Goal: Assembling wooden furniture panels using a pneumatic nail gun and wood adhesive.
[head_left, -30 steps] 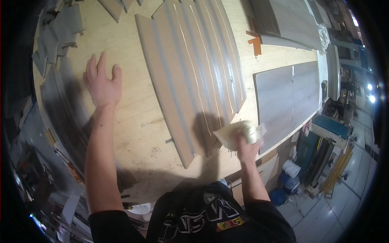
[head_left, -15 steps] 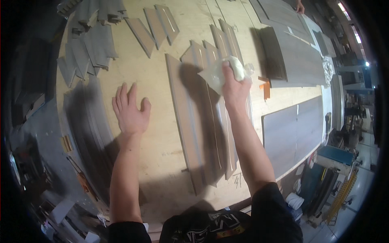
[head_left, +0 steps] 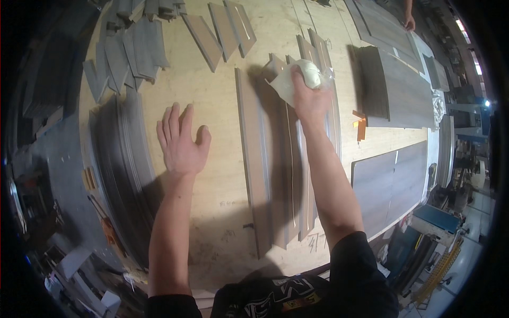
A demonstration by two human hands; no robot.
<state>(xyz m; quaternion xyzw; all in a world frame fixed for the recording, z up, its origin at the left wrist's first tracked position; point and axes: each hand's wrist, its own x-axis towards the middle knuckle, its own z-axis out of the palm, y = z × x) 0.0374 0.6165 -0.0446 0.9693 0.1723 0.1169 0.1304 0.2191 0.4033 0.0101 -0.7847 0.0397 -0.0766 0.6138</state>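
Note:
My right hand (head_left: 312,100) is wrapped round a clear plastic squeeze bag (head_left: 286,87) filled with whitish paste, probably glue. It is held over the far part of several long brown strips (head_left: 252,180) lying side by side on the pale wooden table (head_left: 217,185). The bag's pointed end faces left; whether it touches a strip cannot be made out. Thin light lines of paste run along some strips. My left hand (head_left: 184,146), fingers spread and holding nothing, is over the bare tabletop left of the strips.
Shorter brown strips (head_left: 200,40) lie farther off. Grey strips are piled at far left (head_left: 127,55), with a long stack (head_left: 116,159) nearer. Grey panels (head_left: 389,180) and a panel stack (head_left: 392,87) sit right, beside an orange piece (head_left: 360,127). Another person's hand (head_left: 410,22) shows at far right.
The whole view has shifted, so the table's contents appear farther right. My right hand with the squeeze bag has moved slightly away from me along the strips. My left hand stays spread.

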